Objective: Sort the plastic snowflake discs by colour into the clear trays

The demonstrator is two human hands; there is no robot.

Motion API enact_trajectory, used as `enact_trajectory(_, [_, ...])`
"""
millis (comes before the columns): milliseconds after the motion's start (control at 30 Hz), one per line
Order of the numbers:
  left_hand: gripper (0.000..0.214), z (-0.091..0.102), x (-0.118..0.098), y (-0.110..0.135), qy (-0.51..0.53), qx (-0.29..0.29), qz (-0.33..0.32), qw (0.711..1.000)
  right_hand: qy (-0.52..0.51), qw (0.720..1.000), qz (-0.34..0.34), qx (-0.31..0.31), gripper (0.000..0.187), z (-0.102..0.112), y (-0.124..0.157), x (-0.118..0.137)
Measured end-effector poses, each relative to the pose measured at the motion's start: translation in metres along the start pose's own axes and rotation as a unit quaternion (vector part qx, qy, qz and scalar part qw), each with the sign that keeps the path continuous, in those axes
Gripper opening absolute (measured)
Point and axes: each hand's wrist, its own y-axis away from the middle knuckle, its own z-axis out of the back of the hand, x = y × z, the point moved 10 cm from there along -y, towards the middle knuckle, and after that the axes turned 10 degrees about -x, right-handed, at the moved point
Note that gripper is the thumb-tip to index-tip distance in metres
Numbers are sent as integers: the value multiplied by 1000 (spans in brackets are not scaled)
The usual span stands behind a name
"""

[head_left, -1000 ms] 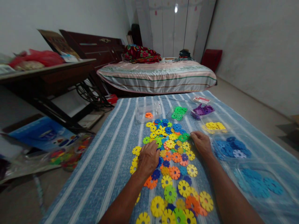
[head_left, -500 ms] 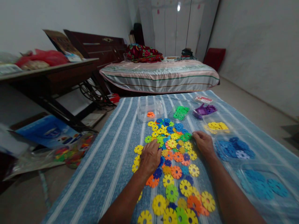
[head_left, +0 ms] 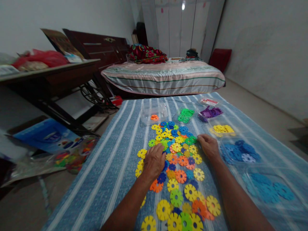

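Notched plastic flower discs in yellow, orange, blue and green lie in a long loose spread on the striped cloth. My left hand [head_left: 154,163] rests on the left side of the spread, fingers curled down beside a lime-green disc [head_left: 165,144]. Its fingertips are mostly hidden, so what they grip cannot be made out. At the right edge of the spread, my right hand [head_left: 209,146] is closed, thumb and fingers together at the rim of a green disc [head_left: 190,140]. An orange disc [head_left: 181,176] and a yellow disc [head_left: 163,210] lie nearer to me.
Clear plastic boxes hold sorted discs: orange [head_left: 154,117], green [head_left: 185,115], purple [head_left: 210,112], yellow [head_left: 223,129], dark blue [head_left: 240,150] and light blue [head_left: 267,187]. Beyond stands a bed [head_left: 163,78]. A sewing-machine table [head_left: 72,66] is at the left.
The view has shifted very slightly. Both hands keep nearly the same place and pose over the discs, and no disc has visibly moved.
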Motion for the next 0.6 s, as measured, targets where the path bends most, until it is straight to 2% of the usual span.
enact_trajectory(233, [25, -4, 3, -3, 6, -7, -14, 1000, 8, 1000, 5, -1, 35, -2, -3, 3])
enact_trajectory(600, [26, -4, 4, -6, 4, -5, -26, 1000, 0, 1000, 9, -5, 33, -1, -5, 8])
